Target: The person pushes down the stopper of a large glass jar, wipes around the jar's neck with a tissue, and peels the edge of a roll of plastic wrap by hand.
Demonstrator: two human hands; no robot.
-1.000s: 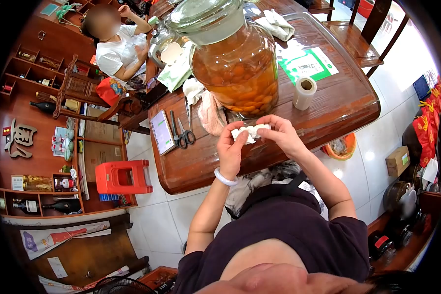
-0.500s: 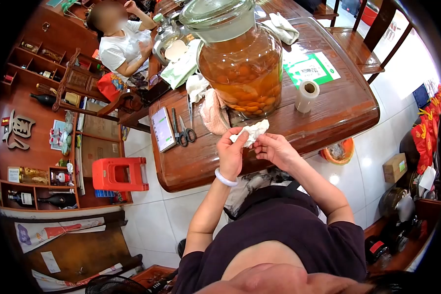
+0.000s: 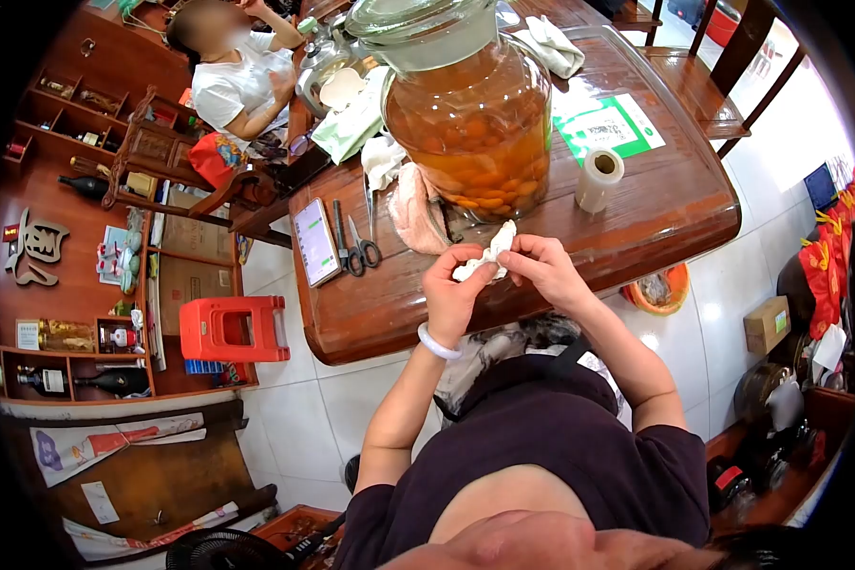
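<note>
Right hand [image 3: 547, 272] has risen, pinching white tissue [image 3: 492, 258] with the left hand [image 3: 453, 289] at a glossy table [image 3: 361, 315] above tiles [image 3: 360, 410].

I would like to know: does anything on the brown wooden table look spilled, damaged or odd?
Nothing clearly stands out. The large glass jar of amber liquid stands upright, with no clear spill or breakage; the crumpled pink cloth beside it looks merely untidy.

We've got a bright one here. Right of the big glass jar [image 3: 470, 133], glare blows the floor [image 3: 790, 123] out to white. The left hand [image 3: 453, 287] and right hand [image 3: 547, 272] below it look fairly sharp. Edges bend hard (corners go fully black), and left of the jar a person's head [image 3: 207, 28] is blurred.
</note>
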